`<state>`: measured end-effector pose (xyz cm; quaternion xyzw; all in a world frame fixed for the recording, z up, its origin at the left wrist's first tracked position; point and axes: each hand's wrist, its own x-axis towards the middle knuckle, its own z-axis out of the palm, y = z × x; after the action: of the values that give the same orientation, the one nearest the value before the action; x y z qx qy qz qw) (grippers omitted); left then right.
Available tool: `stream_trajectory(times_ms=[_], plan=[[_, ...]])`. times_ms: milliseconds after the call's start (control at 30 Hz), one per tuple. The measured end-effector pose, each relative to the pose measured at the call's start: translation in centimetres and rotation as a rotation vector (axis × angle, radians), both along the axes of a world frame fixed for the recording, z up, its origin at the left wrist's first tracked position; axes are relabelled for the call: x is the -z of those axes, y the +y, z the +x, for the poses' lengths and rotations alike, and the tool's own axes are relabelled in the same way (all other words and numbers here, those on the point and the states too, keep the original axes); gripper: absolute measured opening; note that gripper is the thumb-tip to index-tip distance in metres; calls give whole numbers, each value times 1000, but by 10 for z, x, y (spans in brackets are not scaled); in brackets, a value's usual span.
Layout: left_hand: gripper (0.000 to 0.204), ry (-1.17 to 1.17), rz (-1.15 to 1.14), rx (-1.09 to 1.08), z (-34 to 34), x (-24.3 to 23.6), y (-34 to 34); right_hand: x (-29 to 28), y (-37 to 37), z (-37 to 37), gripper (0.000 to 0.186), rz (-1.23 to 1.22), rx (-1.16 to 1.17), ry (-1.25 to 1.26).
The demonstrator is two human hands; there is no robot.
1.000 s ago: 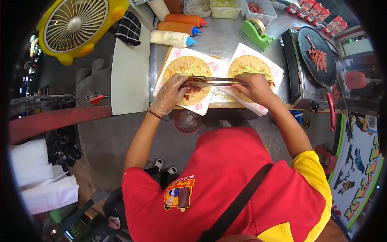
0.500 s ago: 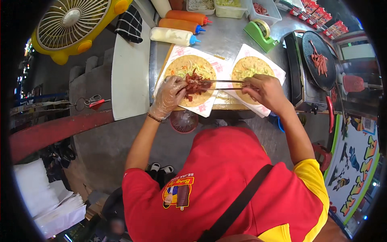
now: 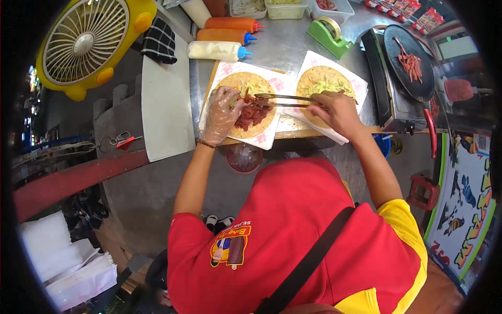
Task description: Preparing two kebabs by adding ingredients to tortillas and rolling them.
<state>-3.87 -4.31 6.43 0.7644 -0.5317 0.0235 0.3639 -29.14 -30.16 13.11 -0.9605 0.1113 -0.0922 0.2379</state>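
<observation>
My left hand [image 3: 223,112], in a clear plastic glove, is over the left side of a round flatbread [image 3: 244,78]. Its fingers are curled together at the filling, and what they pinch is mostly hidden. Dark red meat strips [image 3: 253,116] lie heaped on that bread, with shredded vegetables [image 3: 252,86] behind them. My bare right hand [image 3: 337,112] grips metal tongs [image 3: 293,100], whose tips point left and reach the meat beside my left fingers. Under my right hand lies a second flatbread [image 3: 311,77] topped with shredded greens [image 3: 330,82]. Both breads rest on white printed paper.
Sauce bottles [image 3: 214,50] lie at the back left, near a green tape dispenser [image 3: 330,39]. Tubs of ingredients [image 3: 286,9] line the back. At right, a round black griddle [image 3: 413,86] holds meat strips. A yellow fan [image 3: 86,44] stands far left.
My left hand has drawn slightly back from the meat heap, its fingers now higher near the vegetables. The tongs' tips have shifted a little left and up. The whole view has shifted slightly.
</observation>
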Motion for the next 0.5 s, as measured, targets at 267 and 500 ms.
stream_trajectory(times_ms=[267, 500], plan=[[37, -28, 150, -54, -18, 12, 18, 8, -5, -27, 33, 82, 81, -32], [32, 25, -2, -183, -21, 7, 29, -17, -14, 33, 30, 134, 45, -7]])
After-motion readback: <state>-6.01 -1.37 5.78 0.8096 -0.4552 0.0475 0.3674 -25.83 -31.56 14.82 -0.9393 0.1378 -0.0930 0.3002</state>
